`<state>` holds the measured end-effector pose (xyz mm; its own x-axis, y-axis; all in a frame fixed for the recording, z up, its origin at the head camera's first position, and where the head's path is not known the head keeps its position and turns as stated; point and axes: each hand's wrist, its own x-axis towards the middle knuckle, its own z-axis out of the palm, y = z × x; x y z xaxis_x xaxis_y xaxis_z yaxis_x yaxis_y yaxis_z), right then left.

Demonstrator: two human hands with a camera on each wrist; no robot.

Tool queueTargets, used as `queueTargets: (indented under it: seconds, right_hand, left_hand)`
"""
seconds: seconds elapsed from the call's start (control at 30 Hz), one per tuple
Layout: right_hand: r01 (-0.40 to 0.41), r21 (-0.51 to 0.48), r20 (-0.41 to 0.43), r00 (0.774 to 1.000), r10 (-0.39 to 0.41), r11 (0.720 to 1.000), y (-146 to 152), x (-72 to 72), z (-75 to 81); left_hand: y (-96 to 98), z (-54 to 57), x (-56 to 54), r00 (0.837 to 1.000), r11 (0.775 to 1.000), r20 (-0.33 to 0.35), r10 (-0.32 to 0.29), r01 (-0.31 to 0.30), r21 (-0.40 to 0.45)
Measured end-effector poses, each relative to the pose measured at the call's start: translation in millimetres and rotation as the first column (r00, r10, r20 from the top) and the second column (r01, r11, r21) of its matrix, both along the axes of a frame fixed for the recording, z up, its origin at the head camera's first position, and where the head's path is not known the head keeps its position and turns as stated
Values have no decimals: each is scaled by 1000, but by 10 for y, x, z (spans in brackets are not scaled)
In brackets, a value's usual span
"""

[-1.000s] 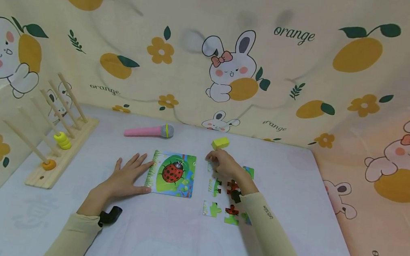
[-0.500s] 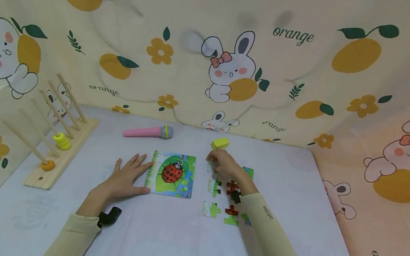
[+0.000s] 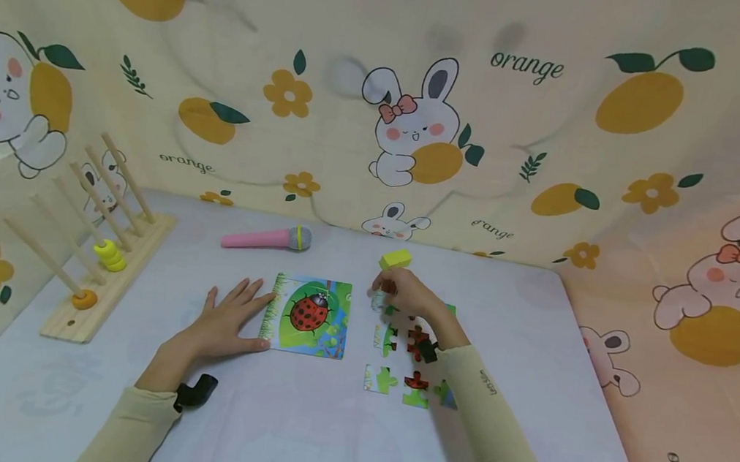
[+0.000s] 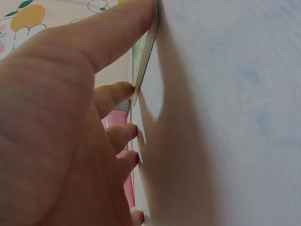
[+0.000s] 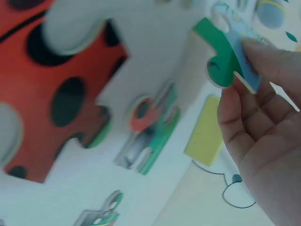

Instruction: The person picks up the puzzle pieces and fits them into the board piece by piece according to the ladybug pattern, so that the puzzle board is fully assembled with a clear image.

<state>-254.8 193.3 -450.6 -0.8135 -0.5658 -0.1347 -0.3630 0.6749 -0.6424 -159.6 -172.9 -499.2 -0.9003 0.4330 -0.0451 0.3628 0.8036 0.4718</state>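
The left hand point(image 3: 219, 326) lies with spread fingers on the table, its thumb and index finger touching the left edge of a square ladybug picture board point(image 3: 307, 316). In the left wrist view the thumb and index fingertip meet that board's thin edge. Between thumb and fingers, the right hand point(image 3: 409, 294) pinches a green and light-blue jigsaw piece point(image 5: 238, 59), which looks tilted up off the table. Below it lie several loose jigsaw pieces, among them a red spotted one point(image 5: 70, 99) and a green-white one point(image 3: 380, 379). The right forearm partly hides those on the right.
Just beyond the right hand sits a yellow block point(image 3: 395, 258). A pink toy microphone point(image 3: 264, 238) lies behind the board. On the left stands a wooden peg rack point(image 3: 136, 258) with yellow rings point(image 3: 110, 255) and an orange ring point(image 3: 83, 299). A printed cloth hangs behind the table.
A jigsaw piece in the upper left of the loose pieces has been tilted up in the right hand's fingers. The left hand and the board keep their places.
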Motion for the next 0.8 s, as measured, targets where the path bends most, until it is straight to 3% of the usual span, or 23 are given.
queueTargets:
  seconds: [0.3, 0.53, 0.8]
  right_hand:
    - [-44, -102, 28, 998, 47, 994, -329, -59, 79]
    - [-73, -89, -45, 997, 69, 993, -703, -122, 112]
    - [-114, -88, -52, 993, 110, 990, -1080, -174, 106]
  left_hand:
    - [3, 24, 13, 1000, 1000, -7, 3, -3, 6]
    - [18, 30, 7, 1000, 1000, -2, 3, -3, 7]
    - [14, 17, 5, 1000, 1000, -1, 0, 0, 17]
